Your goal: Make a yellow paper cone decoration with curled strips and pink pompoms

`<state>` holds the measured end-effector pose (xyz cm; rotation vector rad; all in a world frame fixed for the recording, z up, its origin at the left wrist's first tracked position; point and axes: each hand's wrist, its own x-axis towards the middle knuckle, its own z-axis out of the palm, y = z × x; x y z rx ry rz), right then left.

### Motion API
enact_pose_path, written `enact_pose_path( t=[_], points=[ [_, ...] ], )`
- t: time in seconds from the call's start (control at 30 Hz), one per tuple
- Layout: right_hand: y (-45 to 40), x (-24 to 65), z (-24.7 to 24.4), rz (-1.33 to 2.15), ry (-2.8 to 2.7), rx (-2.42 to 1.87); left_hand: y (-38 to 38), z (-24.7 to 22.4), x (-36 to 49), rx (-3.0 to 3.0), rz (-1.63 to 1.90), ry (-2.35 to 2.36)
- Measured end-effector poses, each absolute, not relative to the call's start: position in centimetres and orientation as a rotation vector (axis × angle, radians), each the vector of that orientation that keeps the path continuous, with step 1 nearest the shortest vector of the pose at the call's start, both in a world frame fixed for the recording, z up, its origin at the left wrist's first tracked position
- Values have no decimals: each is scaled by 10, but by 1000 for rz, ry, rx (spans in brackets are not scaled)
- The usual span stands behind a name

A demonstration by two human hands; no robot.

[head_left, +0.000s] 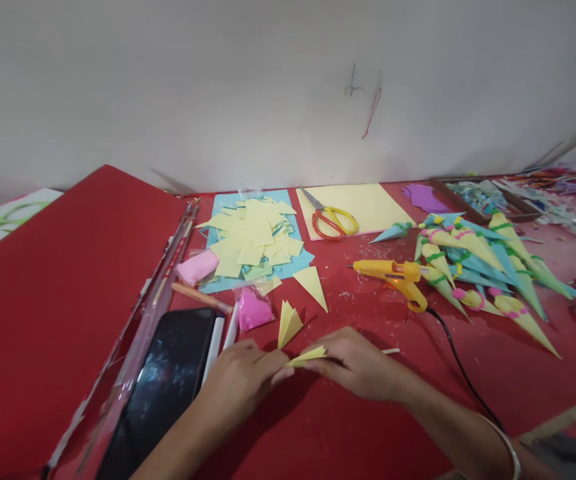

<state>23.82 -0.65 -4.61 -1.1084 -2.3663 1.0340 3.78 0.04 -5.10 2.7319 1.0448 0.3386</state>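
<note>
Between my two hands is a folded piece of yellow paper (308, 358), narrow at its left end and wider to the right. My left hand (248, 373) pinches the narrow end, while the fingers of my right hand (355, 363) close on the wider end. Just beyond my fingers lies a pleated yellow paper piece (289, 325). A flat yellow triangle (312, 287) rests farther back. A thin white stick (391, 351) shows beside my right hand, partly hidden.
A yellow glue gun (391, 270) with a black cord lies right of centre, beside piled paper cones (488, 260). Scissors (331, 217) rest on yellow sheets (373, 200). Cut paper pieces (253, 233), pink clay packets (254, 308) and a phone (163, 380) are on the left.
</note>
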Motion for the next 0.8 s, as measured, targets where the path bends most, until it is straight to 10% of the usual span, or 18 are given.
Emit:
enact_pose_path(
  t=[0.43, 0.8],
  points=[
    [-14, 231, -62, 97, -2581, -939, -9, -48, 50, 1509, 201, 1197],
    [-13, 234, -48, 915, -2470, -1076, 2, -50, 36, 2810, 596, 841]
  ],
)
